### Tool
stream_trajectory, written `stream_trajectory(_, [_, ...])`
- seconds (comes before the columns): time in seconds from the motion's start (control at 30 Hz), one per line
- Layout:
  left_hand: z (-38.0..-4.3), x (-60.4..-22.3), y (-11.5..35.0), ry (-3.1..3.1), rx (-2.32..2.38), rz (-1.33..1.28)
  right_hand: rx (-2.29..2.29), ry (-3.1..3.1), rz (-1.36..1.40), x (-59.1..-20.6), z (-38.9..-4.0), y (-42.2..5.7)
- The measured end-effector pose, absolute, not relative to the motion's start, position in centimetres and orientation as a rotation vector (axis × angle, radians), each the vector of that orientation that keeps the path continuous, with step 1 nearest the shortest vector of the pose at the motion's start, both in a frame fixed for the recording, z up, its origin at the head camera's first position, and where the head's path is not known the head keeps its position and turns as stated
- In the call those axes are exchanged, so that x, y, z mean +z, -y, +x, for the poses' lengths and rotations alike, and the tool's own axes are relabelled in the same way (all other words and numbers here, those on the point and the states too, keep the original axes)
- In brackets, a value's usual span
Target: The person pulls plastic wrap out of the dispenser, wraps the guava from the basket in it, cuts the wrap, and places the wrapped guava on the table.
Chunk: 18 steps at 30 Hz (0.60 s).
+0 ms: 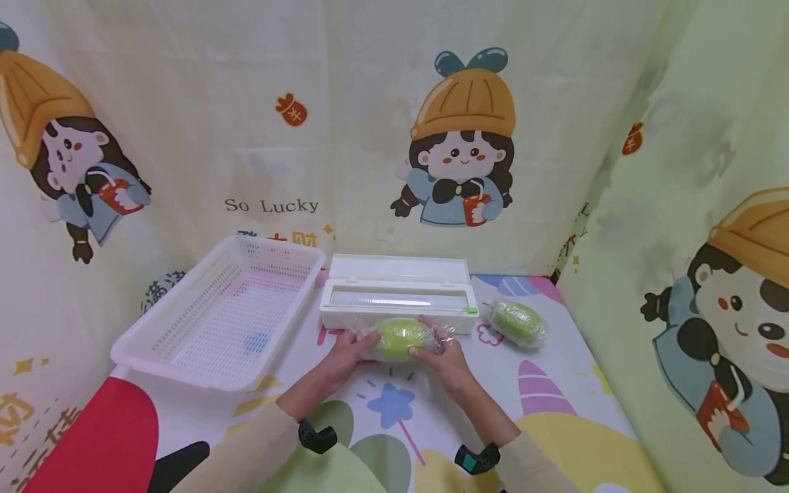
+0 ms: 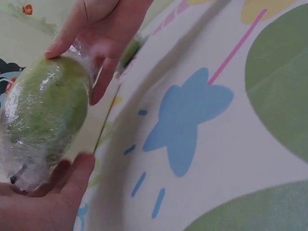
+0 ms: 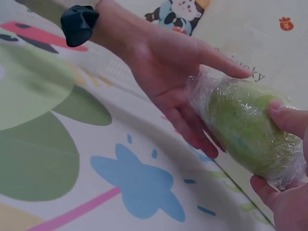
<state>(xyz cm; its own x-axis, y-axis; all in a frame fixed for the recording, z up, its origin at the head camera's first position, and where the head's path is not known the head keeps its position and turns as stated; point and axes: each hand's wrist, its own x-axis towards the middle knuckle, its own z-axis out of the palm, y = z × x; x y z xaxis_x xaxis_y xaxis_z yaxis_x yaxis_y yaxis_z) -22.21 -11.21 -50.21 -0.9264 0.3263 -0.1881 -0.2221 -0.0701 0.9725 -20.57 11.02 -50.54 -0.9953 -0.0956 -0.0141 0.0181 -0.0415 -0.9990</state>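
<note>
A green oval fruit (image 1: 399, 339), wrapped in clear cling film, is between the two hands in front of the white box. My left hand (image 1: 346, 359) holds its left end, with the thumb along the upper side and fairly straight fingers at the lower side. At the other end my right hand (image 1: 445, 359) grips the fruit, thumb pressed on the film and fingertips underneath. Crinkled film bunches at both ends, and a dark stem pokes out in the left wrist view. Just behind stands a white cling film dispenser (image 1: 399, 320), lid raised, with a roll inside and a green slider on its front edge.
A second green fruit (image 1: 518, 322) in film lies right of the dispenser. On the left stands a white perforated plastic basket (image 1: 209, 366). The table wears a colourful printed cloth (image 1: 444, 411); cartoon-printed curtains (image 1: 364, 137) close off the back and both sides.
</note>
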Motion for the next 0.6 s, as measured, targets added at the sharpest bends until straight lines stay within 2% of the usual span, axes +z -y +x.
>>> stream_trajectory(0.6, [-22.99,-49.9,11.1,-1.873,2.126,0.046,-2.25,-2.011,0.11,-50.03,-20.62,-10.49])
